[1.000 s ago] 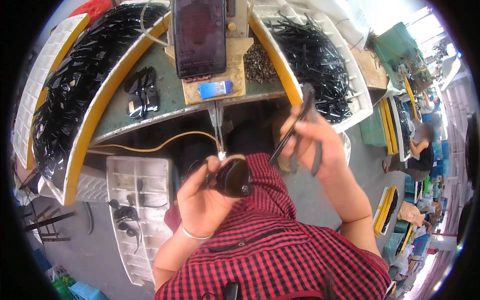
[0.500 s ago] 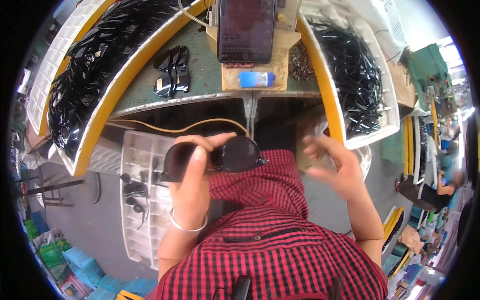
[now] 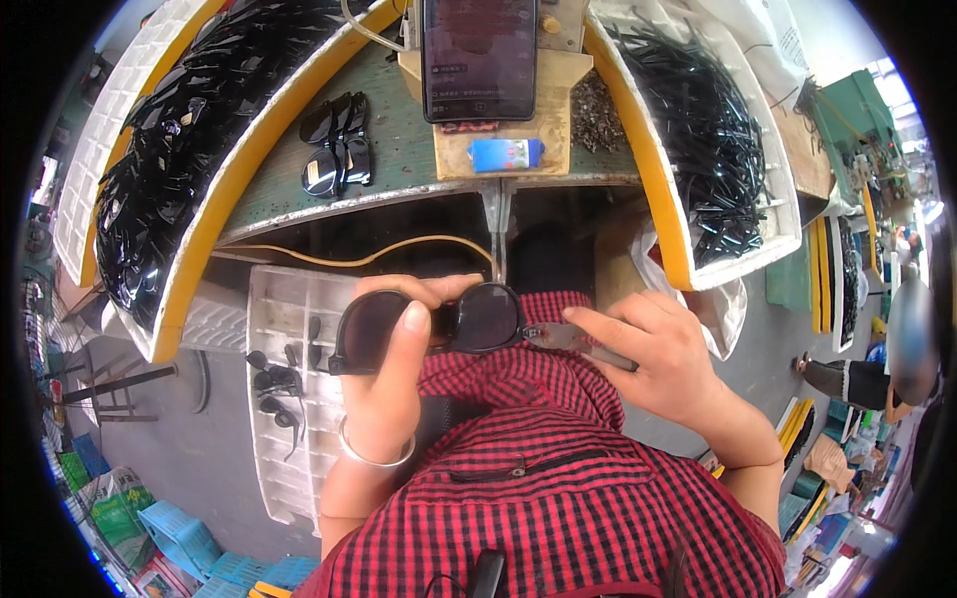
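My left hand (image 3: 391, 374) grips a black sunglasses front (image 3: 439, 324) with two dark round lenses, thumb lying over the left lens. My right hand (image 3: 658, 361) pinches a dark temple arm (image 3: 583, 344) and holds its end against the right hinge of the front. Both hands hover over my lap, above my red checked shirt (image 3: 538, 478), just below the bench edge. A thin metal tool tip (image 3: 496, 234) hangs down from the bench right above the glasses.
The green bench (image 3: 399, 159) carries a phone (image 3: 479, 58), two finished sunglasses (image 3: 337, 145), a small blue box (image 3: 505, 153) and a pile of screws (image 3: 598, 100). A left tray (image 3: 179, 130) holds black fronts, a right tray (image 3: 708, 130) holds temple arms. A white tray (image 3: 289, 389) sits low left.
My right hand has come down from the right tray with a temple arm and brought it to the front's right hinge. The left hand turned the front level and steadied it.
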